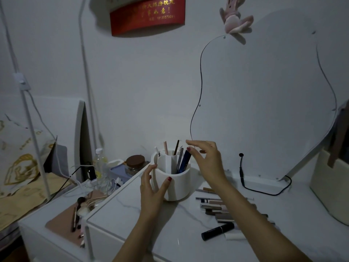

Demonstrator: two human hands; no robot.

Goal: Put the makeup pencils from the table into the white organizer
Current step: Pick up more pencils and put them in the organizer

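Note:
The white organizer (178,183) is a round cup with dividers, standing upright in the middle of the white table. Several pencils stand in it, among them a dark blue one (184,161), a pink one (166,148) and a thin brown one (176,147). My left hand (153,190) grips the organizer's left wall. My right hand (206,157) hovers just right of the pencil tops with fingers spread; its thumb touches the top of the dark blue pencil. A row of makeup pencils (217,207) lies flat on the table right of the organizer, partly hidden by my right forearm.
A black tube (217,231) lies at the near end of the row. A wavy-edged mirror (264,103) leans on the wall behind, with a black cable (264,192) below it. A cream bag (330,186) stands at right. At left are a jar (135,164), a bottle (101,167) and brushes (79,208).

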